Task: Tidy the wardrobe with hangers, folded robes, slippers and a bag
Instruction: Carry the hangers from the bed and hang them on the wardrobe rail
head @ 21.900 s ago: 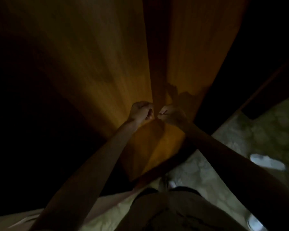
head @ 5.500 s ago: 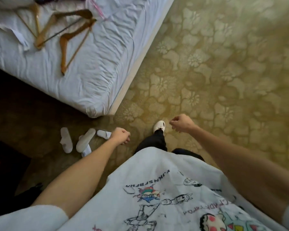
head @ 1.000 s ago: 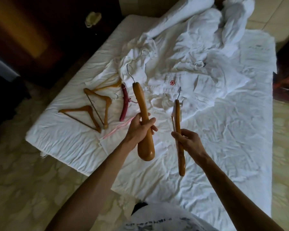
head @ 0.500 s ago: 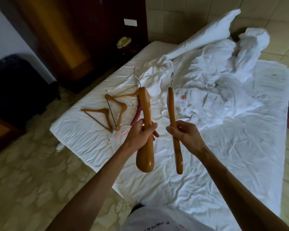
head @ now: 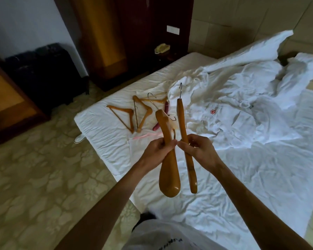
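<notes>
My left hand (head: 158, 150) grips a broad wooden hanger (head: 169, 170) seen edge-on, its hook pointing up and left. My right hand (head: 197, 150) grips a thinner wooden hanger (head: 185, 141), its hook pointing up. Both hangers are held upright above the near edge of the bed, and my two hands almost touch. More wooden hangers (head: 132, 114) and a dark red padded hanger (head: 163, 115) lie on the sheet to the left. White robes (head: 242, 116), one with a red emblem, lie crumpled across the bed. A thin pink-trimmed bag (head: 143, 138) lies flat behind my left hand.
The bed (head: 260, 177) fills the right side. A white slipper (head: 79, 138) pokes out under its left edge. A dark wooden wardrobe (head: 105, 33) stands at the back, with a black suitcase (head: 43, 69) to its left and a phone (head: 162, 48) on a nightstand.
My hands have come closer together, bringing the two hangers side by side. The view has tilted up, showing more of the wardrobe and the suitcase.
</notes>
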`<act>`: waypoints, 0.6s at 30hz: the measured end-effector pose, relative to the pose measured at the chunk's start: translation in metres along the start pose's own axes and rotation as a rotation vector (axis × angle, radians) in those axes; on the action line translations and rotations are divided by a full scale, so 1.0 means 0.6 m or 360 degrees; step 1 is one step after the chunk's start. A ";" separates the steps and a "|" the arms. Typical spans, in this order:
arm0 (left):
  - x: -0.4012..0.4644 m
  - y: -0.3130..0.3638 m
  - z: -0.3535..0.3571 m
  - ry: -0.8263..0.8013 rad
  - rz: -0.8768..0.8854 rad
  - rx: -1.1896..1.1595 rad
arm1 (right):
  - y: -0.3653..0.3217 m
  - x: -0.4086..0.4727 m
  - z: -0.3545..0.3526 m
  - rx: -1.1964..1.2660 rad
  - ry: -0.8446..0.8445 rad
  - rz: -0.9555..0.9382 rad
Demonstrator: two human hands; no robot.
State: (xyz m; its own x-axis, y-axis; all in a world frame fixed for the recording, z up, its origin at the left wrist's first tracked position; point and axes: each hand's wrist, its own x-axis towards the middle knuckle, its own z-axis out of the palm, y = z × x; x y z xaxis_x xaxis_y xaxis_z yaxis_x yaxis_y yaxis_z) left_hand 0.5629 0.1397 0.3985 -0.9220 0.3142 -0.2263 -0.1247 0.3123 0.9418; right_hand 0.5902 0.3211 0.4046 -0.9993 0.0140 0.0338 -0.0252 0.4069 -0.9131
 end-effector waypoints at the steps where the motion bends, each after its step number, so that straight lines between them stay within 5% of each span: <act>1: -0.008 -0.007 -0.002 0.0023 -0.0005 0.0033 | -0.003 -0.003 0.006 0.0005 -0.0017 -0.0013; 18: -0.146 -0.092 -0.256 0.0692 0.0037 0.0145 | -0.116 0.052 0.273 0.0052 -0.0481 -0.0165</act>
State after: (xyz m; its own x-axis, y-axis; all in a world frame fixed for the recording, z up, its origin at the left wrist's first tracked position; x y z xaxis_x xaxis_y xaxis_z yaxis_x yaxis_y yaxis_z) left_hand 0.5941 -0.0425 0.4047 -0.9951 -0.0781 -0.0612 -0.0872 0.3933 0.9152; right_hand 0.5563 0.1433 0.4028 -0.9540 -0.2997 0.0095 -0.1231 0.3624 -0.9238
